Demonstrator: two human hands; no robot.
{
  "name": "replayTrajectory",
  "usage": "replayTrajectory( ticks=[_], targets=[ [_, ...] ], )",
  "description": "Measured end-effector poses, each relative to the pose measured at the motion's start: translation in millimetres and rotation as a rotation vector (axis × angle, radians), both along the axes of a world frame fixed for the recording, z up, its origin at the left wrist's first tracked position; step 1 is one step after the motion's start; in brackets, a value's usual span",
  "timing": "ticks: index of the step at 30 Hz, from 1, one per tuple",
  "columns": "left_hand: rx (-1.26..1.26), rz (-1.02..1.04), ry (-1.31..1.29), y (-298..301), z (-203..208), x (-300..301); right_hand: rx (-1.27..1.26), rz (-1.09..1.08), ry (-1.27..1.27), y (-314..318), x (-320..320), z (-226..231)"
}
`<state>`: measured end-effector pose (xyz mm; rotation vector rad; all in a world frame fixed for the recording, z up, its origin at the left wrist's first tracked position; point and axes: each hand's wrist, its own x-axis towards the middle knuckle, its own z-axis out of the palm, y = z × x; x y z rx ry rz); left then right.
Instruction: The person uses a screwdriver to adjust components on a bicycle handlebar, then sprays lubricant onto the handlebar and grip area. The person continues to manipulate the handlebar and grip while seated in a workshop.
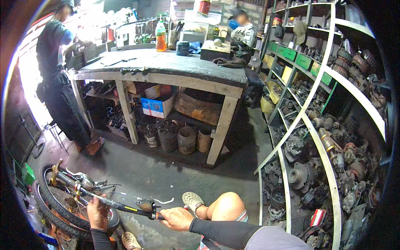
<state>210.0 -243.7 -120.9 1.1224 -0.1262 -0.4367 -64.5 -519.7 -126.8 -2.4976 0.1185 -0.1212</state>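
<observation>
A bicycle handlebar [125, 206], black with yellow lettering, runs across in front of me at the lower left. My left hand [98, 213] is closed around it near its middle, on the side toward the wheels. At its right end, by an orange ring, my right hand [177, 218] is wrapped around the bar. A silver brake lever [164, 201] sticks out beside that hand, and a second lever [77, 173] shows farther left. Beyond my left hand lie black-tyred bicycle wheels [46, 204], tilted on their side. My left fingers partly hide the bar.
A workbench [166, 68] stands ahead, with an orange-liquid bottle [161, 35] on top and buckets [186, 139] beneath. Shelves [300, 121] crammed with greasy machine parts line the right. One person [58, 79] stands left of the bench; another [243, 31] is behind it.
</observation>
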Motion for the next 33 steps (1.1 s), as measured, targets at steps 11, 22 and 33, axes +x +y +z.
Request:
replayTrajectory(
  ticks=[11,22,33],
  targets=[
    [0.07,-0.057,0.04,-5,28,-20,-0.108,0.049,-0.001,-15,13,27],
    [-0.02,-0.047,0.036,-1,24,-28,-0.215,0.019,0.011,-19,13,42],
    [-0.116,-0.05,-0.023,3,23,-26,-0.234,0.016,-0.084,-20,16,32]
  ],
)
